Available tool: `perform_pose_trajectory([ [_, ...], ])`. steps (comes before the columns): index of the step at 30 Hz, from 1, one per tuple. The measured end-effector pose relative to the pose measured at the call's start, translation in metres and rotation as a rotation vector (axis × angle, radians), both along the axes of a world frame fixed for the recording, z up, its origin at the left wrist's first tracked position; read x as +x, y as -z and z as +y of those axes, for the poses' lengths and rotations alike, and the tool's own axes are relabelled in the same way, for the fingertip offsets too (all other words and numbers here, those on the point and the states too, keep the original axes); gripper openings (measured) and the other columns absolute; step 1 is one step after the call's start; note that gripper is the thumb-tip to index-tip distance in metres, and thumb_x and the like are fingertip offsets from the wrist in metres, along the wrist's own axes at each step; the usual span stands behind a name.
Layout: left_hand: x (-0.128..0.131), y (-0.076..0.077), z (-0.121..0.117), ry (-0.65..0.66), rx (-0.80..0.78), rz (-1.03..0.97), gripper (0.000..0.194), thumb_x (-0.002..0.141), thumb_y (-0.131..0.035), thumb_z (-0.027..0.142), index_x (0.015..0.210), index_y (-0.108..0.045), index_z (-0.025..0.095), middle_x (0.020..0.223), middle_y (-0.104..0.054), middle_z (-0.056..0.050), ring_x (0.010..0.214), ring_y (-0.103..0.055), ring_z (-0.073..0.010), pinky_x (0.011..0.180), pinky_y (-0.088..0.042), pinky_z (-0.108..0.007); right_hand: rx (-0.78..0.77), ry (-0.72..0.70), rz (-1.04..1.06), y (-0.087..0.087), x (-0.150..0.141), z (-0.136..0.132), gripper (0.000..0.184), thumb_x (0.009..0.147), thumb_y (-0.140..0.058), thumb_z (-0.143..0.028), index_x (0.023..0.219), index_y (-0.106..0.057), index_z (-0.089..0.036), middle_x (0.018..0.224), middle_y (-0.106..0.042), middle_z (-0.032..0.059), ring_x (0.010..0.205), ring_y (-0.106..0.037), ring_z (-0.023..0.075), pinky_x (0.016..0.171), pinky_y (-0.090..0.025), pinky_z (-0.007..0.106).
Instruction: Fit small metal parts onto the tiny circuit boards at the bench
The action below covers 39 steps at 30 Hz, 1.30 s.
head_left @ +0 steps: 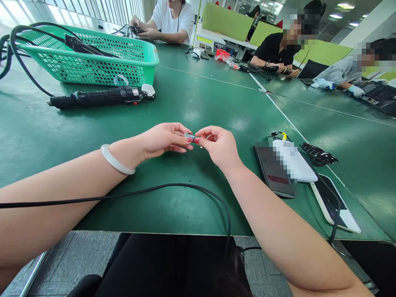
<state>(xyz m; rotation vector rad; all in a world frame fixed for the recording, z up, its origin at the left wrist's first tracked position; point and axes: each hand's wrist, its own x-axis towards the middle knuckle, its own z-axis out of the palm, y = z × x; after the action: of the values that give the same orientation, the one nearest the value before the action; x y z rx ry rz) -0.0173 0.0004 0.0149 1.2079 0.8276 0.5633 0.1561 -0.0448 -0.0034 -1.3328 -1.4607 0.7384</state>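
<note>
Both my hands meet over the middle of the green table [182,210]. Between their fingertips is a small grey piece with a dark end [189,135], too small to name. My left hand [165,140], with a white bangle [116,160] on its wrist, pinches the piece between thumb and fingers from the left. From the right, my right hand [221,146] pinches its other end. Beyond my left hand lies a black electric screwdriver [103,97] on its side.
A green plastic basket [93,68] with black cables stands at the back left. To the right lie a dark phone [274,177], a white phone [337,206] and a black hair clip [318,154]. A black cable [182,185] crosses the table near its front edge. Several people sit across the table.
</note>
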Motion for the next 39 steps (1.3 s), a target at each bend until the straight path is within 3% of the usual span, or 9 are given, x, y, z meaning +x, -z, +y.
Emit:
perform_pose_trajectory([
  [13, 0.001, 0.001, -0.002, 0.091, 0.258, 0.042, 0.028, 0.071, -0.074, 0.020, 0.088, -0.053, 0.015, 0.073, -0.066, -0.001, 0.069, -0.066, -0.0127, 0.061, -0.051, -0.026, 0.066, -0.075, -0.092, -0.008, 0.007, -0.004, 0.005, 0.073, -0.066, -0.025, 0.074, -0.069, -0.022, 0.074, -0.065, -0.0006, 0.067, -0.059, 0.0127, 0.067, -0.047, 0.030],
  [18, 0.001, 0.003, 0.000, 0.055, 0.384, 0.152, 0.028, 0.072, -0.072, 0.022, 0.088, -0.050, 0.016, 0.071, -0.066, -0.001, 0.063, -0.064, -0.0128, 0.060, -0.051, -0.028, -0.114, 0.039, -0.408, -0.008, 0.028, 0.003, 0.010, 0.072, -0.067, -0.023, 0.080, -0.071, -0.021, 0.067, -0.063, -0.0010, 0.061, -0.055, 0.0119, 0.063, -0.043, 0.030],
  [22, 0.001, 0.005, 0.001, 0.074, 0.476, 0.197, 0.028, 0.073, -0.072, 0.025, 0.086, -0.048, 0.018, 0.066, -0.064, 0.001, 0.059, -0.063, -0.0121, 0.056, -0.050, -0.026, -0.274, 0.026, -0.614, -0.004, 0.033, 0.005, 0.015, 0.071, -0.069, -0.026, 0.085, -0.071, -0.021, 0.075, -0.066, 0.0010, 0.062, -0.054, 0.0123, 0.060, -0.041, 0.029],
  [27, 0.002, 0.003, 0.000, 0.054, 0.500, 0.253, 0.025, 0.075, -0.069, 0.024, 0.086, -0.047, 0.018, 0.072, -0.067, -0.002, 0.059, -0.063, -0.0118, 0.057, -0.051, -0.026, -0.250, 0.017, -0.715, -0.002, 0.026, 0.004, 0.009, 0.076, -0.062, -0.018, 0.075, -0.070, -0.020, 0.075, -0.066, 0.0025, 0.065, -0.054, 0.0128, 0.058, -0.039, 0.028],
  [39, 0.001, 0.004, 0.000, 0.095, 0.520, 0.354, 0.022, 0.077, -0.065, 0.026, 0.095, -0.057, 0.016, 0.078, -0.067, -0.006, 0.065, -0.066, -0.0147, 0.058, -0.053, -0.027, -0.205, -0.007, -0.831, -0.007, 0.026, 0.001, 0.011, 0.077, -0.062, -0.022, 0.073, -0.072, -0.023, 0.074, -0.068, 0.0027, 0.065, -0.056, 0.0157, 0.057, -0.039, 0.030],
])
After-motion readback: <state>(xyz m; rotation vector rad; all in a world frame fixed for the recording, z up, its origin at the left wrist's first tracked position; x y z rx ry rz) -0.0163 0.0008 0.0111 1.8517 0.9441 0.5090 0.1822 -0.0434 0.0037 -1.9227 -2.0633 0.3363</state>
